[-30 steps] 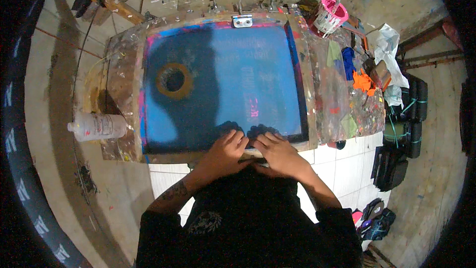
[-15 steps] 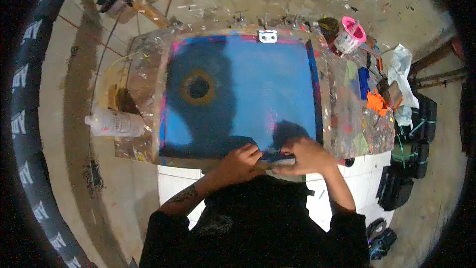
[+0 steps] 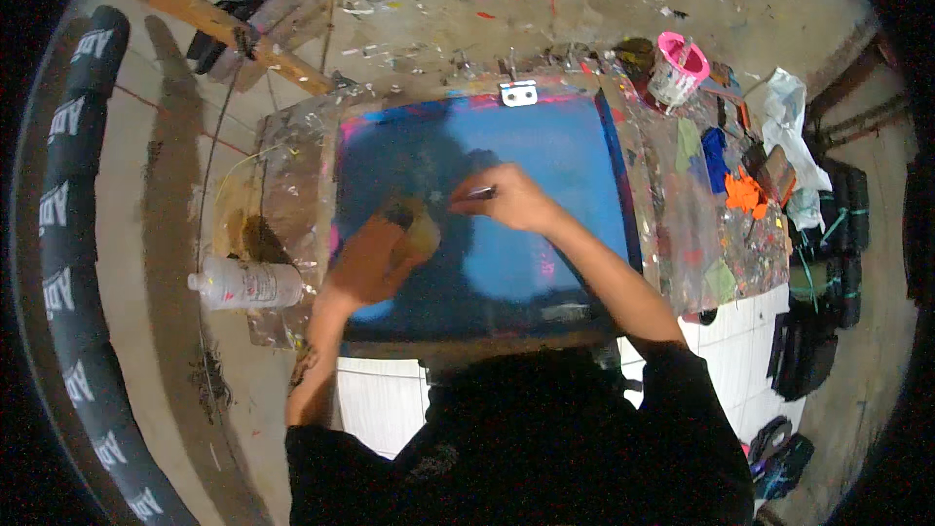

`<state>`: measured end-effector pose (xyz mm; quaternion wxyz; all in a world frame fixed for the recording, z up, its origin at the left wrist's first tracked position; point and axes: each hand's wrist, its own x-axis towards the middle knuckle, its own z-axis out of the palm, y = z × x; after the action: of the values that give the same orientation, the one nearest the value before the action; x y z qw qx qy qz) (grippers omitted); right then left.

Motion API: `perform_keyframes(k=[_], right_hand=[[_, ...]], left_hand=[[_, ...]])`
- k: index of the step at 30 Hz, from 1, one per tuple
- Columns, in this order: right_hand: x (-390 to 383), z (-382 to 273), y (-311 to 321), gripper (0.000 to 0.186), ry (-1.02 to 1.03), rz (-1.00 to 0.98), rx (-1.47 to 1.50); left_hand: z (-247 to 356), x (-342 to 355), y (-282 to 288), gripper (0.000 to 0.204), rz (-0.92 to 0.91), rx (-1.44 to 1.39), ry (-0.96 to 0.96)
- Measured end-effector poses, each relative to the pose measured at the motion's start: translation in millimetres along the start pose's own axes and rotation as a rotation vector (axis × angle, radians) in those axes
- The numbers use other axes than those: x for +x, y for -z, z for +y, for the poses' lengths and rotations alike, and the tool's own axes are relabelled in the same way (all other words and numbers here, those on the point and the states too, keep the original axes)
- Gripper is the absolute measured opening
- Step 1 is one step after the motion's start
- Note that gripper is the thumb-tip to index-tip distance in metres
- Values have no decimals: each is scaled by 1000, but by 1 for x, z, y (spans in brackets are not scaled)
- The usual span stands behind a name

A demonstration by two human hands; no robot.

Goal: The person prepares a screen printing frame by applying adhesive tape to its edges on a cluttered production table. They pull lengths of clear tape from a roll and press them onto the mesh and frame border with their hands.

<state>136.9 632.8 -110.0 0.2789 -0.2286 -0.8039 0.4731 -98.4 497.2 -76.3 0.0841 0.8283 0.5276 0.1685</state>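
One roll (image 3: 421, 239), flat on the screen (image 3: 570, 161) a second ago, is now tilted up over its left half, left hand's (image 3: 365, 258) fingers wrapped round it. Right hand (image 3: 514, 200) moved off the near edge too, now just right of the roll, fingers narrow, seemingly pinching a shiny bit (image 3: 481, 193); too blurred to identify. Work looks shifted from near edge to roll.
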Motion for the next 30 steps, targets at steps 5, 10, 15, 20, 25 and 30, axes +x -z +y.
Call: perform_keyframes(k=[5, 10, 15, 20, 25, 30], right_hand=[[-79, -71, 34, 10, -354, 5, 485], [-189, -76, 54, 6, -582, 331, 544], [-280, -80, 81, 7, -551, 582, 334], [-384, -111, 145, 13, -51, 806, -166], [-361, -123, 134, 12, 254, 802, 108], [-331, -99, 126, 11, 134, 751, 229]], left_hand=[[68, -5, 82, 28, -229, -371, 68], [78, -6, 89, 33, -375, -330, 133], [104, 3, 96, 37, -274, -203, 30], [161, -28, 180, 30, 144, 13, -490], [177, -40, 189, 33, 469, 19, -727], [185, -44, 198, 33, 506, 46, -767]])
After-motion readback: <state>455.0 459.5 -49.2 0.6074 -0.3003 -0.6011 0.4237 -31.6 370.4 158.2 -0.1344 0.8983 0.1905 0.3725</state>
